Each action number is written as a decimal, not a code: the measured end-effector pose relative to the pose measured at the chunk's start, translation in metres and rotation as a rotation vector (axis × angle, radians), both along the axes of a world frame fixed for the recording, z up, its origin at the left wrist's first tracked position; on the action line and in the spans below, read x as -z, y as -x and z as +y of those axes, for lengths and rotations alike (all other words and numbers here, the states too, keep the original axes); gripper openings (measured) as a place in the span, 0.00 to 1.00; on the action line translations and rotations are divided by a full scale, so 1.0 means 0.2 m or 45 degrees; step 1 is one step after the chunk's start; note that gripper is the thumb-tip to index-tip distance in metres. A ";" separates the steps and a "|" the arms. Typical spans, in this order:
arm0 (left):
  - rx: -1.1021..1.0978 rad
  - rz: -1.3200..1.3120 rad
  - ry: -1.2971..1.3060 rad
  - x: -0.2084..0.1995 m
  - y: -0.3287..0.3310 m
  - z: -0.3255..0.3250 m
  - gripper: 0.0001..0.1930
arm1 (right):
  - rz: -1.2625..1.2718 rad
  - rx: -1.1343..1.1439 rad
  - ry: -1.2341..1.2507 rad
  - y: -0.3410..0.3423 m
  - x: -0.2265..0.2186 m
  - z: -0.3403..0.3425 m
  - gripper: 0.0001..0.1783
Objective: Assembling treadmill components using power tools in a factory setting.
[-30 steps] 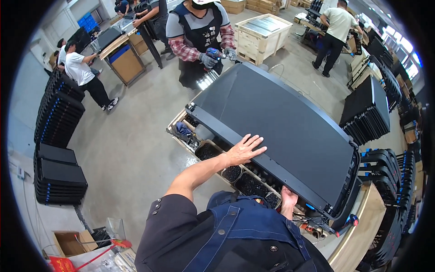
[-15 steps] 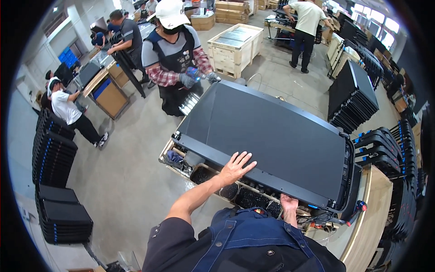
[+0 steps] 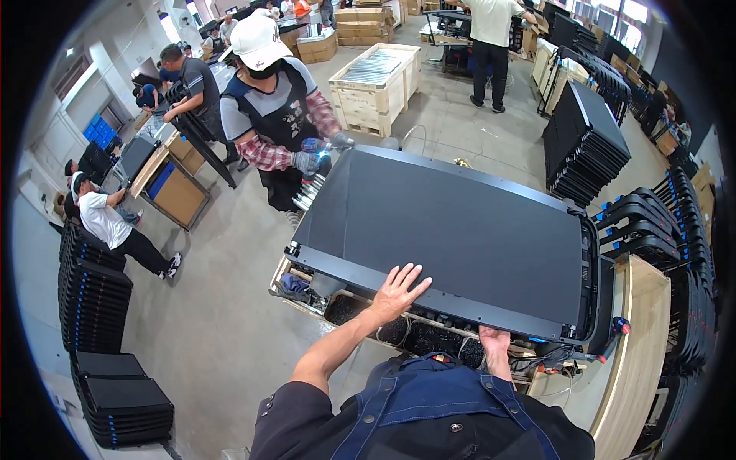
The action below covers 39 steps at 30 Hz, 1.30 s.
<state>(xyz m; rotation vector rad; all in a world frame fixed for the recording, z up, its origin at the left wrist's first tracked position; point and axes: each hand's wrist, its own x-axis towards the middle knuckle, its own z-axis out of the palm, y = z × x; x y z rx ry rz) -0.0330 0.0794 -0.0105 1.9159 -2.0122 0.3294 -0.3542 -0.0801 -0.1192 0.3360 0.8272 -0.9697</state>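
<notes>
A large treadmill deck (image 3: 460,238) with a dark flat belt and side rails lies across a wooden bench in front of me. My left hand (image 3: 395,293) rests flat on its near side rail, fingers spread, holding nothing. Near the deck's right end, my right hand (image 3: 494,340) reaches under the same rail, palm up. Its fingers are hidden below the edge, so their grip cannot be seen. Beneath the rail, bins of small dark parts (image 3: 433,341) sit close to both hands. A red-and-black tool (image 3: 616,333) lies beyond the right hand by the deck's end.
Across the deck's far left corner, a co-worker (image 3: 268,107) in a white cap and gloves holds a power drill (image 3: 313,149). A wooden crate (image 3: 376,88) stands behind. Stacks of black decks (image 3: 586,142) and black frames (image 3: 96,284) flank the floor. A wooden panel (image 3: 636,337) borders my right.
The whole view has shifted slightly. Both my hands keep their places on the deck. The co-worker's drill now shows a bright light, and its hand has moved a little.
</notes>
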 end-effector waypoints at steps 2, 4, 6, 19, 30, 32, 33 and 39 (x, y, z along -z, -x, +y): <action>0.023 0.011 0.004 0.00 0.01 -0.03 0.39 | -0.045 0.012 0.003 0.07 0.10 -0.03 0.15; 0.021 -0.007 0.041 0.01 0.01 -0.03 0.38 | -0.093 0.000 -0.001 0.07 0.11 -0.03 0.15; 0.016 -0.002 0.040 0.02 0.00 -0.02 0.37 | -0.050 -0.006 0.006 0.06 0.10 -0.02 0.15; 0.021 0.019 0.025 0.02 0.00 -0.02 0.41 | 0.010 -0.024 -0.009 0.00 -0.02 -0.01 0.20; 0.027 -0.022 0.002 0.01 0.03 -0.01 0.42 | -0.079 -0.030 -0.096 0.11 0.13 -0.03 0.18; 0.016 -0.021 -0.018 0.02 0.02 0.01 0.42 | 0.024 -0.088 -0.093 0.03 0.01 0.00 0.17; 0.001 -0.015 -0.009 0.03 0.02 0.03 0.41 | 0.129 -0.127 -0.094 0.00 -0.06 0.02 0.15; 0.056 -0.058 0.077 0.00 0.05 -0.02 0.35 | 0.066 0.071 -0.236 0.02 -0.10 -0.02 0.17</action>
